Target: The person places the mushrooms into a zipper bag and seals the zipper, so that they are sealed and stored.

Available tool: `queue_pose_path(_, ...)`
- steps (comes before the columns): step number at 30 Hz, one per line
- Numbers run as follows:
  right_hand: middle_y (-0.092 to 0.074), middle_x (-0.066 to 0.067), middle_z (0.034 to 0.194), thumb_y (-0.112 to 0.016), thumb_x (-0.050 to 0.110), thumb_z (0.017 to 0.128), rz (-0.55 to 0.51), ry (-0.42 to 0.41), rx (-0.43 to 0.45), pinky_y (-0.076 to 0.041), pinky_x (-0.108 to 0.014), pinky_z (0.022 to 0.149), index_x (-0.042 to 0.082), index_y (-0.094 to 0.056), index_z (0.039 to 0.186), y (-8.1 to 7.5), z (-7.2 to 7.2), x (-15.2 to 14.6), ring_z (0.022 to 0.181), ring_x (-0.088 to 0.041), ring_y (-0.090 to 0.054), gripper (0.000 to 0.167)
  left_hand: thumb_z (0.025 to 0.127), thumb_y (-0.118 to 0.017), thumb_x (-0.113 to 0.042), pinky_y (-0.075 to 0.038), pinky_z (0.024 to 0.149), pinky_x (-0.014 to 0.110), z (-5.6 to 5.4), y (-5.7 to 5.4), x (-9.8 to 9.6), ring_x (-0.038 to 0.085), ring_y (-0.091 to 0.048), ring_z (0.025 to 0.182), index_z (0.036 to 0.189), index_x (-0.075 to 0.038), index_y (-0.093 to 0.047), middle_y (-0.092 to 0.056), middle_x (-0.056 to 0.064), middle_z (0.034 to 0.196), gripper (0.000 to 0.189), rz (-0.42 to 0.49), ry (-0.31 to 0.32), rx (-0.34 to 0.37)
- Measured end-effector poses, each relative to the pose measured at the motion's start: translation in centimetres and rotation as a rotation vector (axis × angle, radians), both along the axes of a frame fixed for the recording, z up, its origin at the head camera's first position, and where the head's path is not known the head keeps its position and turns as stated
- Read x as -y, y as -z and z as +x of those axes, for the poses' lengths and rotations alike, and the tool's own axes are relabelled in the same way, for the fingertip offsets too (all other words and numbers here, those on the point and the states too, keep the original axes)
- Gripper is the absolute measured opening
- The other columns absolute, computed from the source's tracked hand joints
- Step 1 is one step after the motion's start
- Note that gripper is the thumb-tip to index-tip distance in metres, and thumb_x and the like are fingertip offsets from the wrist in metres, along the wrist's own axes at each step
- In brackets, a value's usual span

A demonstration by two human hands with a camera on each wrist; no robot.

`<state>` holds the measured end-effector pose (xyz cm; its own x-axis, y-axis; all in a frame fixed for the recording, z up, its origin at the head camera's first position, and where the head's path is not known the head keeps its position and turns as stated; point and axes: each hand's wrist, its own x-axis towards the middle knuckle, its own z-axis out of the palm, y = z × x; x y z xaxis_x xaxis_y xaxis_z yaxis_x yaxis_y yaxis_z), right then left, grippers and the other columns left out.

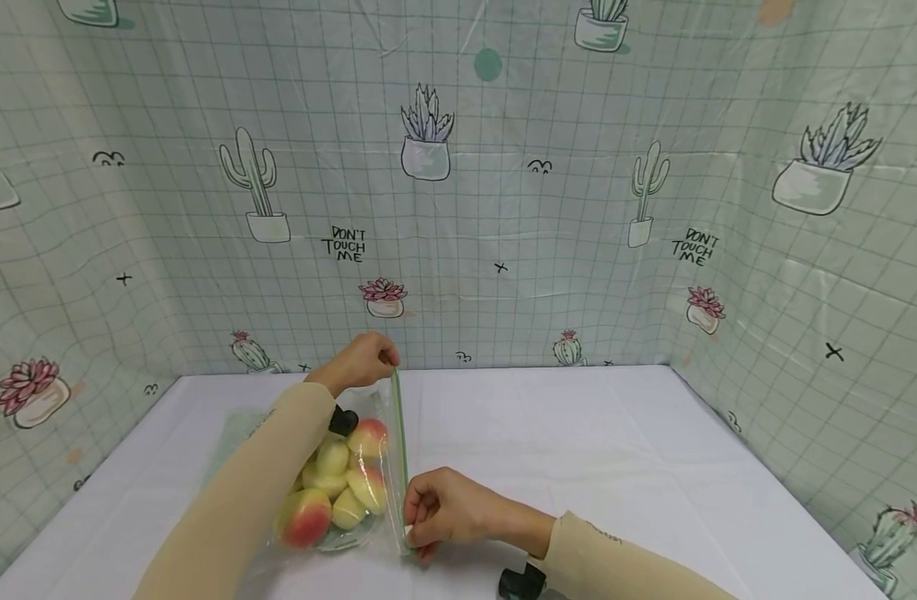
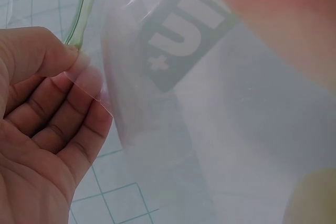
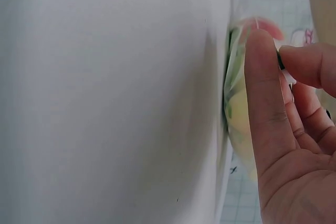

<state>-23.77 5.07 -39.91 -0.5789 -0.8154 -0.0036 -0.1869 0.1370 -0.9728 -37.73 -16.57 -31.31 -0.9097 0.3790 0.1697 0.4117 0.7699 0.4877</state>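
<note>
A clear zip bag (image 1: 387, 492) with a green zip strip (image 1: 400, 425) lies on its side on the table, its zip edge toward the right. Several yellow fruits with red blush, mango-like, fill it (image 1: 306, 518). My left hand (image 1: 363, 360) pinches the far end of the zip edge between thumb and fingers; the left wrist view shows the clear corner and green strip (image 2: 83, 11) in that pinch. At the near end, my right hand (image 1: 454, 508) pinches the strip, where a small white piece shows by the fingertips. In the right wrist view, the fingers (image 3: 265, 87) partly hide the bag.
A white-covered table (image 1: 578, 450) spreads to the right of the bag. Behind and at both sides hangs a grid-patterned curtain (image 1: 473, 208) with cactus drawings. A dark wrist camera (image 1: 522, 582) sits below the right wrist; another (image 1: 343, 421) is over the bag.
</note>
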Motion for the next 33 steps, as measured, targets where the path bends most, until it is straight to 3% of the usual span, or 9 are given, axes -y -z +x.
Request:
queue_pose_path(21,-0.060,-0.002,0.065,-0.065,-0.012,0.079,0.022,-0.018,0.000,-0.056,-0.036,0.056,-0.001,-0.056,0.083,-0.08,0.24,-0.15,0.055,-0.013,-0.064,0.015,0.082,-0.059,0.003,-0.050,0.071,0.033,-0.19,0.15,0.13,0.020,-0.058,0.081,0.091,-0.001,-0.068,-0.064,0.009,0.090,0.014,0.009,-0.020,0.030)
queue_pose_path(33,-0.062,-0.002,0.069,-0.070,-0.007,0.077,0.074,-0.002,-0.040,-0.056,-0.033,0.057,0.000,-0.058,0.084,-0.49,-0.16,-0.57,0.058,-0.013,-0.065,0.015,0.084,-0.058,0.000,-0.049,0.072,0.034,-0.14,0.59,0.39,0.020,-0.057,0.082,0.095,0.000,-0.068,-0.064,0.009,0.090,0.014,0.020,0.011,0.024)
